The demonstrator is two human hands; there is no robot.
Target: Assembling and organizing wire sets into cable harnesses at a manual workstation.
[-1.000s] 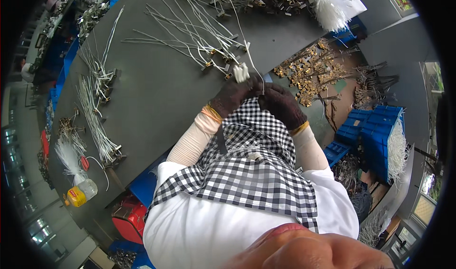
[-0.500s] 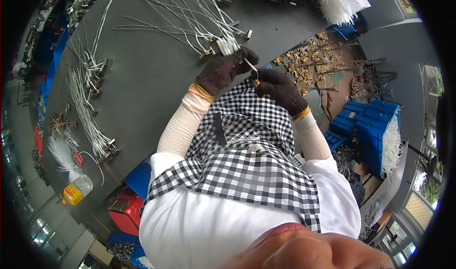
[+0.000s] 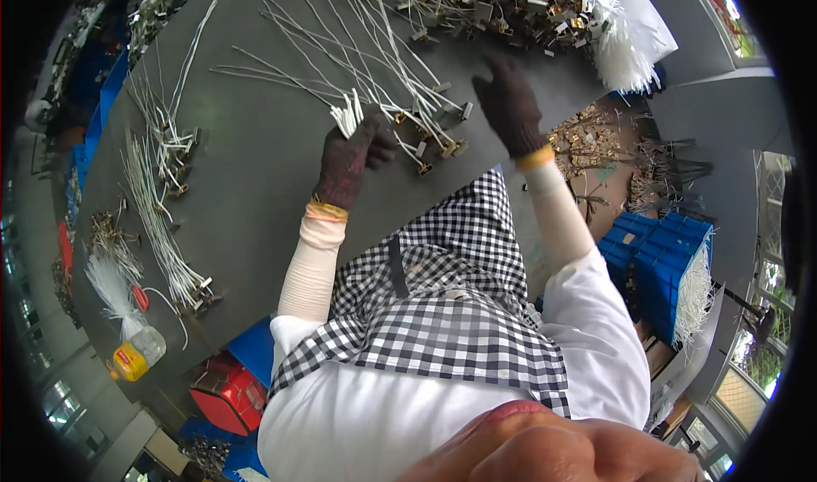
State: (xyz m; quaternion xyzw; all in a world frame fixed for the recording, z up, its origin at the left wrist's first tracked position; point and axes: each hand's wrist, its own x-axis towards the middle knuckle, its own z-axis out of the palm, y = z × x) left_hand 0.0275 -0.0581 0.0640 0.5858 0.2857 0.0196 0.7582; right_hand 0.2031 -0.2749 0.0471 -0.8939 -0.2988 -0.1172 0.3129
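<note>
Short white tubes (image 3: 347, 114) stick up in a bunch from my left hand (image 3: 345, 160), which is in a dark knitted glove and curled around them over the grey table (image 3: 255, 167). Just right of it lie long white wires (image 3: 387, 48) with small metal connectors on their near ends. My right hand (image 3: 508, 103), gloved the same way, reaches out over the table with its fingers apart and nothing visible in them. Beyond its fingertips is a dense heap of white wires with metal connectors (image 3: 545, 14).
More wires (image 3: 157, 227) lie at the left, near a cut plastic bottle (image 3: 140, 354) and a red-handled tool (image 3: 139, 297). Brass-coloured parts (image 3: 587, 142) cover a surface at right, above blue crates (image 3: 651, 235). White strands (image 3: 625, 57) lie at the far right.
My right hand has left the small brass-coloured piece and white tube it was working on and moved far forward. My left hand has shifted left, still holding the tubes.
</note>
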